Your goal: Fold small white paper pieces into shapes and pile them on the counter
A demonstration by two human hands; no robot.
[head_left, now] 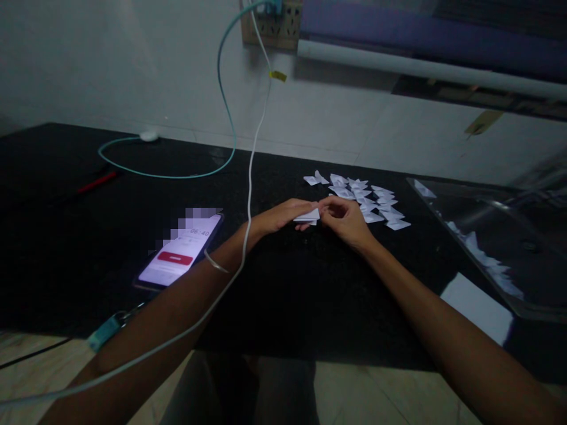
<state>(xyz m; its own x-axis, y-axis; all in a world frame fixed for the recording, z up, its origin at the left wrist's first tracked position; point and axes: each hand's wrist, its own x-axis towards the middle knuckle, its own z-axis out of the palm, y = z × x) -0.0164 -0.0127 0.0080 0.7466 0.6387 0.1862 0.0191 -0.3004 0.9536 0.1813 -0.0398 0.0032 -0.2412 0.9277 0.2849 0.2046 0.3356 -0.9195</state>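
A small folded piece of white paper [309, 216] is held between my two hands above the dark tabletop. My left hand [287, 215] has its fingers around the paper's left part, some of them showing beneath it. At the paper's right end, my right hand [343, 217] pinches with thumb and forefinger curled together. Just behind my right hand lie several small folded white paper pieces [358, 193] with pointed ends, grouped in rough rows.
A lit phone [181, 251] lies left of my left forearm, with a teal key tag [105, 333] near it. A white cable [250, 177] crosses over my left arm. At right are a white paper stack [478, 308] and a clear container [531, 236] with folded pieces.
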